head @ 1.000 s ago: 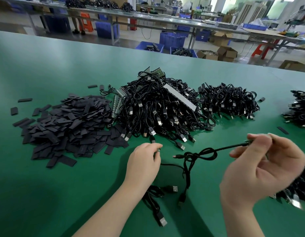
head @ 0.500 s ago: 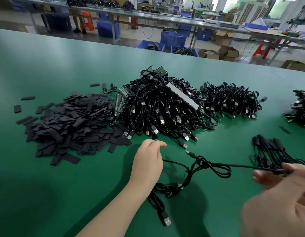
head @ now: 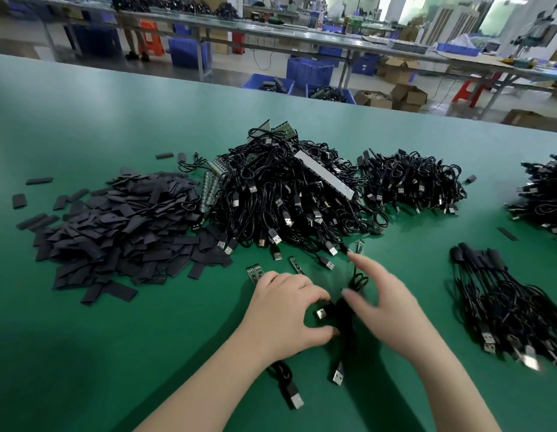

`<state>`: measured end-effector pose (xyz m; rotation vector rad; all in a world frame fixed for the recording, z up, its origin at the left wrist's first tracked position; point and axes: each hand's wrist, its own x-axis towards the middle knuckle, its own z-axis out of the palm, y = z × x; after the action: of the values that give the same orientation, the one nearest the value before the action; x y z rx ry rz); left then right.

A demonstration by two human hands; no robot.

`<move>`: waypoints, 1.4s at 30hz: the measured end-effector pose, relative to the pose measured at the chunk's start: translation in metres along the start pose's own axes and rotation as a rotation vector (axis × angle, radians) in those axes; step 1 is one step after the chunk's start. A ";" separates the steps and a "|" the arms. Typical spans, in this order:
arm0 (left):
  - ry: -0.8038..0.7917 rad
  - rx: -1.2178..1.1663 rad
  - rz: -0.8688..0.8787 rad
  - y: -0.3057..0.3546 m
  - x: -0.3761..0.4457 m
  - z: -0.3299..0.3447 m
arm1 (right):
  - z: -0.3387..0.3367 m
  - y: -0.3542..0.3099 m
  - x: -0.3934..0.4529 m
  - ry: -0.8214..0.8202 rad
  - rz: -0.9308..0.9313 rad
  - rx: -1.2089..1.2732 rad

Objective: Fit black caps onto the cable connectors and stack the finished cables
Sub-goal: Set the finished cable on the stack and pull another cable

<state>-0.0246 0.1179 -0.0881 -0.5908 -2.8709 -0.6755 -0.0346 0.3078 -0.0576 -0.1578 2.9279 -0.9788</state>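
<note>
A heap of flat black caps lies at the left of the green table. Beside it is a big tangle of black USB cables. My left hand grips a few loose cables in front of me, with a silver USB plug showing between its fingers and thumb. My right hand is blurred just right of them, fingers spread and straight over the same cables, holding nothing I can see. The finished capped cables are stacked at the right.
A second cable pile sits behind, and another lies at the far right edge. Small green circuit boards lie near my left hand. Loose plugs trail toward me. Work tables and blue crates stand beyond the table's far edge.
My right hand carried a cable to the right-hand stack, let it go and came back to the loose cables. My left hand closed round those cables.
</note>
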 end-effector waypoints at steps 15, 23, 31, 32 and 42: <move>-0.071 -0.002 -0.018 0.003 -0.001 -0.001 | 0.035 0.003 -0.007 0.301 0.031 0.110; -0.078 -0.031 -0.009 0.002 -0.002 0.002 | 0.029 0.016 -0.011 0.272 0.042 -0.229; -0.008 -0.009 -0.050 0.004 0.000 0.003 | 0.026 0.007 -0.015 0.351 0.065 -0.263; 0.003 -0.009 -0.060 0.003 -0.001 0.003 | 0.027 0.006 -0.016 0.367 0.042 -0.269; 0.142 -0.141 -0.060 0.009 -0.002 -0.005 | 0.036 0.001 -0.017 0.342 -0.165 -0.311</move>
<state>-0.0188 0.1218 -0.0804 -0.4552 -2.7350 -0.8967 -0.0149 0.2889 -0.0861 -0.2729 3.4182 -0.6081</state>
